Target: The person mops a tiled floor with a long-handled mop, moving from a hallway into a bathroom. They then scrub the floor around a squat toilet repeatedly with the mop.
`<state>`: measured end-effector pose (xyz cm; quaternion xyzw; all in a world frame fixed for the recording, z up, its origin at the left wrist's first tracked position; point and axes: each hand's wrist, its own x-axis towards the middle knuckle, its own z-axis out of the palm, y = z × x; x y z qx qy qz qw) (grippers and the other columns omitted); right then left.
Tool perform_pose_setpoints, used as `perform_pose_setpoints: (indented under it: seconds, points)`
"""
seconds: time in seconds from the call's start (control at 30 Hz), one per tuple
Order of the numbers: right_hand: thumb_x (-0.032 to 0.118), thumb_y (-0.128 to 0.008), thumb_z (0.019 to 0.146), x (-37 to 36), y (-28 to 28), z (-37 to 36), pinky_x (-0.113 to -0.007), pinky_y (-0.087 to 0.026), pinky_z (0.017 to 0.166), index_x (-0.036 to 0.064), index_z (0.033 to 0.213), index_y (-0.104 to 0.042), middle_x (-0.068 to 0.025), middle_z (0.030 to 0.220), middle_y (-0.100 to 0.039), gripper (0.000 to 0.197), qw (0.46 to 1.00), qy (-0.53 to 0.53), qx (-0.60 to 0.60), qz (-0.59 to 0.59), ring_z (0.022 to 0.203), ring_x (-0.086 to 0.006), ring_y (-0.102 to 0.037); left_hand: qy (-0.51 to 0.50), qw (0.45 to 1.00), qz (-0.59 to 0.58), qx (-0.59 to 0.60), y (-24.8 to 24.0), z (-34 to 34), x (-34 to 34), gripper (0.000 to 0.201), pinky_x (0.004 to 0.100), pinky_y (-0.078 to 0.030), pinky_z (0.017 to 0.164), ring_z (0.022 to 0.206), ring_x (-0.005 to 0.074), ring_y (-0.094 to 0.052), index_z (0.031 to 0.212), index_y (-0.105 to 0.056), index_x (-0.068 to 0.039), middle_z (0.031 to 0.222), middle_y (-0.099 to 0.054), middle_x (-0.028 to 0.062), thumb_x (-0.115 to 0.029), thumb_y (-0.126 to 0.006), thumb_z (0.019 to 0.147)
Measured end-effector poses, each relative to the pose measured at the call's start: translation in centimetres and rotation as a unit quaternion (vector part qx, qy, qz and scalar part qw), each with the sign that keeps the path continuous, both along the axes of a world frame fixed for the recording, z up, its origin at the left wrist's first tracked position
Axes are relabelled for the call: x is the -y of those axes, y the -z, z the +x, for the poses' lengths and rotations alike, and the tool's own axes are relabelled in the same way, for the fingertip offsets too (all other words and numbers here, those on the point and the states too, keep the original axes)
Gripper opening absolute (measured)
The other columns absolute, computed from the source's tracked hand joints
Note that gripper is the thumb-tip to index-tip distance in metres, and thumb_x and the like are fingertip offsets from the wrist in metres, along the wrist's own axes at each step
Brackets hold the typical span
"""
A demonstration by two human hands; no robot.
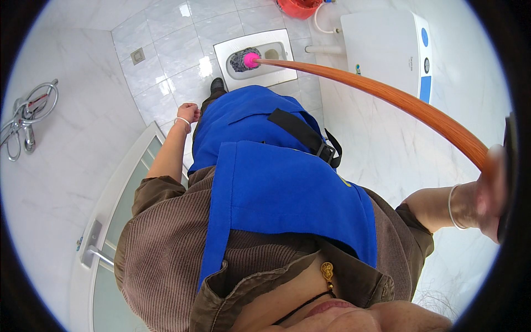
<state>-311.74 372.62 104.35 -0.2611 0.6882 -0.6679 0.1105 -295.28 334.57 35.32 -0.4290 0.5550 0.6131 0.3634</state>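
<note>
My right hand [492, 193], blurred and close to the view's right edge, is wrapped round the upper end of a mop's wooden handle [387, 94]. From there the handle runs down and left to a pink socket [251, 60]. The mop's grey, shaggy head [239, 61] lies in the basin of a white squat toilet [279, 37], at its left part. My left hand [189, 112] hangs at my left side, its fingers curled in with nothing visible in them, apart from the mop.
A white cistern [381, 50] is on the right wall, with a pipe [323, 50] below it. A red basin [300, 6] stands beyond the toilet. The tiled floor has a drain [138, 56]. Left are a shower hose [41, 105] and a door with a handle [100, 255].
</note>
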Motion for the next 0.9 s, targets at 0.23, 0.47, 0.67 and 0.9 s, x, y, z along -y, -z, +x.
perform_pose_setpoints:
  seconds: [0.23, 0.47, 0.67, 0.9]
  points:
    - [0.020, -0.042, 0.088, 3.1, 6.3, -1.9, -0.026, -0.032, 0.047, 0.0117, 0.069, -0.040, -0.0020, 0.057, -0.039, 0.021, 0.976, 0.145, -0.159, 0.031, 0.047, -0.0148, -0.035, 0.018, 1.000, -0.006, -0.003, -5.3, -2.9, -1.3, 0.021, 0.0288, -0.052, 0.054, 0.062, 0.0161, -0.059, 0.101, -0.057, -0.003, 0.079, -0.063, 0.0085, -0.014, -0.057, 0.084]
    - [0.002, -0.060, 0.081, 0.0, 19.7, -3.1, -0.024, -0.046, 0.057, 0.0089, 0.076, -0.051, -0.0006, 0.066, -0.053, 0.013, 0.940, 0.303, 0.046, -0.147, 0.056, -0.0098, -0.051, 0.206, 0.811, -0.034, -0.547, -26.9, -15.4, -18.8, 0.053, 0.0349, -0.045, 0.086, 0.101, 0.0241, -0.055, 0.114, -0.054, -0.002, 0.111, -0.058, 0.0106, -0.019, -0.074, 0.067]
    - [0.021, -0.076, 0.069, -1.5, 16.5, -2.1, -0.033, -0.041, 0.082, 0.0089, 0.092, -0.057, -0.0065, 0.096, -0.060, 0.032, 0.993, 0.068, -0.009, 0.100, 0.089, -0.0207, -0.055, 0.160, 0.776, 0.215, -0.571, -40.6, -19.8, -28.4, 0.023, 0.0316, -0.044, 0.078, 0.089, 0.0173, -0.052, 0.099, -0.055, -0.003, 0.100, -0.056, 0.0098, -0.013, -0.064, 0.081]
    - [0.021, -0.074, 0.066, -30.8, 20.2, -8.0, -0.037, -0.041, 0.097, 0.0049, 0.116, -0.054, -0.0132, 0.116, -0.057, 0.056, 0.769, 0.385, -0.197, 0.470, 0.111, -0.0319, -0.052, 0.098, 0.822, 0.087, -0.555, -36.8, -20.1, -27.6, 0.016, 0.0222, -0.036, 0.052, 0.055, 0.0072, -0.044, 0.071, -0.049, -0.005, 0.062, -0.052, 0.0019, -0.007, -0.058, 0.084]
